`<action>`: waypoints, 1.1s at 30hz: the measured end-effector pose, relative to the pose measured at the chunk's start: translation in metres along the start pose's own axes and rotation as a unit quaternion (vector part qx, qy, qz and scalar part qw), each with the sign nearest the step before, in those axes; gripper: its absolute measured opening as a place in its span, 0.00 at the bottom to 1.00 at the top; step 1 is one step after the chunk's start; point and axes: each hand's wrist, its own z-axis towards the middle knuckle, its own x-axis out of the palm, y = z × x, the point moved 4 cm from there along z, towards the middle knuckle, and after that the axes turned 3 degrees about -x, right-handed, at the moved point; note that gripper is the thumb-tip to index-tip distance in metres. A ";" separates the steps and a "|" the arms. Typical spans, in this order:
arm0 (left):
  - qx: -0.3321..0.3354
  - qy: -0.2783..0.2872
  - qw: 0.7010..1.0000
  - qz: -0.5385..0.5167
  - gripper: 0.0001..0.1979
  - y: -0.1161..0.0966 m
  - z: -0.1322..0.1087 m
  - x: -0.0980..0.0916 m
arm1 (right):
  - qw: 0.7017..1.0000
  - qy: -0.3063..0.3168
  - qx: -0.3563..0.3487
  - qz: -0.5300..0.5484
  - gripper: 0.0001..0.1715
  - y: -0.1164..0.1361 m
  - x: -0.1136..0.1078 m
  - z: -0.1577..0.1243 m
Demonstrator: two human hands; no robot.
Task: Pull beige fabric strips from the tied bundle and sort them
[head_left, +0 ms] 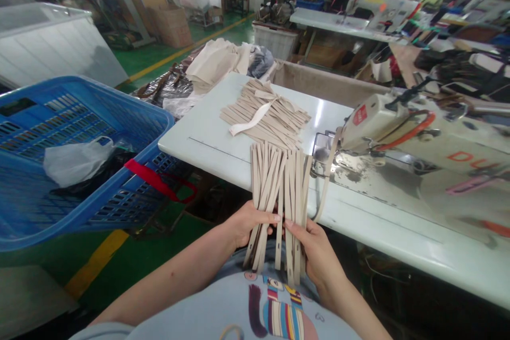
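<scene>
Two bunches of long beige fabric straps hang between my hands at the table's front edge, their far ends resting on the white tabletop. My left hand (255,223) is closed around the left bunch of straps (265,175), thumb lying across it. Around the right bunch of straps (295,180) my right hand (308,239) is closed, thumb on top. Small dark marks show near the straps' lower ends. Just beyond lies a loose pile of similar straps (274,117), with a paler strip (253,119) across it. Some of my fingers are hidden behind the straps.
A sewing machine (382,122) stands on the white table (199,133) at right, a single strap (329,175) hanging beside its needle area. At left is a blue basket (119,202) holding a white plastic bag (79,159). Beige cloth (217,64) lies behind the table. People work farther back.
</scene>
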 end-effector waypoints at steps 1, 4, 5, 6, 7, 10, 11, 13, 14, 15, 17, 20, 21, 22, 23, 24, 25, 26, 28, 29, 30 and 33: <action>0.001 -0.006 1.000 0.002 0.22 0.000 0.000 0.000 | 1.000 -0.002 0.000 -0.004 0.28 0.000 0.000 0.000; 0.000 -0.013 1.000 0.009 0.23 0.001 0.001 0.000 | 1.000 -0.005 -0.009 -0.013 0.29 -0.002 0.000 0.001; 0.002 -0.010 1.000 0.009 0.23 0.001 0.001 0.000 | 1.000 -0.003 -0.012 -0.013 0.29 -0.002 0.001 0.002; 0.005 -0.004 1.000 0.006 0.22 0.001 0.001 0.002 | 1.000 -0.002 -0.015 -0.014 0.29 -0.003 0.001 0.002; 0.008 0.004 1.000 0.000 0.23 0.001 0.001 0.004 | 1.000 -0.003 -0.018 -0.014 0.29 -0.004 0.001 0.003; -0.001 0.016 1.000 -0.025 0.24 0.000 0.000 0.008 | 0.999 -0.011 -0.031 -0.021 0.30 -0.007 0.000 0.005; -0.009 0.016 0.999 -0.033 0.24 0.000 0.000 0.009 | 0.999 -0.014 -0.033 -0.027 0.30 -0.007 -0.001 0.005; -0.019 0.011 0.999 -0.048 0.22 0.000 0.000 0.009 | 0.999 -0.017 -0.030 -0.034 0.30 -0.006 -0.004 0.005; -0.018 0.007 0.998 -0.053 0.21 -0.001 0.001 0.008 | 0.999 -0.016 -0.025 -0.034 0.29 -0.005 -0.004 0.005; -0.013 0.005 0.998 -0.056 0.19 -0.001 0.001 0.007 | 0.999 -0.016 -0.021 -0.032 0.29 -0.004 -0.005 0.004; -0.005 -0.001 0.998 -0.060 0.17 -0.001 0.003 0.005 | 0.999 -0.012 -0.010 -0.029 0.28 -0.001 -0.006 0.002; -0.018 0.001 0.998 -0.060 0.16 0.001 0.005 0.002 | 0.999 -0.008 -0.004 -0.034 0.27 0.001 -0.005 0.000; -0.024 0.002 0.998 -0.057 0.16 0.002 0.005 0.001 | 0.999 -0.008 -0.006 -0.036 0.28 0.001 -0.005 -0.001; -0.028 0.000 0.998 -0.049 0.17 0.002 0.005 0.000 | 0.999 -0.008 -0.010 -0.037 0.28 0.001 -0.005 -0.001; -0.029 -0.002 0.999 -0.038 0.18 0.003 0.004 -0.001 | 0.999 -0.009 -0.017 -0.036 0.28 0.000 -0.004 -0.001; -0.025 -0.003 0.999 -0.026 0.19 0.003 0.004 -0.002 | 0.999 -0.009 -0.022 -0.034 0.28 -0.001 -0.004 -0.001; -0.019 -0.004 1.000 -0.016 0.20 0.002 0.004 -0.002 | 0.999 -0.007 -0.026 -0.033 0.28 -0.002 -0.004 0.000; -0.012 -0.002 1.000 -0.007 0.20 0.002 0.004 -0.002 | 0.999 -0.004 -0.028 -0.032 0.28 -0.002 -0.003 0.000; -0.001 0.004 1.000 0.004 0.21 0.002 0.004 -0.002 | 0.999 0.002 -0.030 -0.031 0.28 -0.004 -0.002 0.001; 0.002 0.004 1.000 0.006 0.21 0.002 0.004 -0.002 | 0.999 0.003 -0.030 -0.031 0.28 -0.004 -0.002 0.002; 0.005 0.002 1.000 0.007 0.22 0.002 0.004 -0.002 | 0.999 0.005 -0.029 -0.031 0.28 -0.004 -0.001 0.002; 0.013 0.000 1.000 0.008 0.24 0.003 0.005 -0.002 | 0.999 0.005 -0.029 -0.032 0.30 -0.004 0.000 0.002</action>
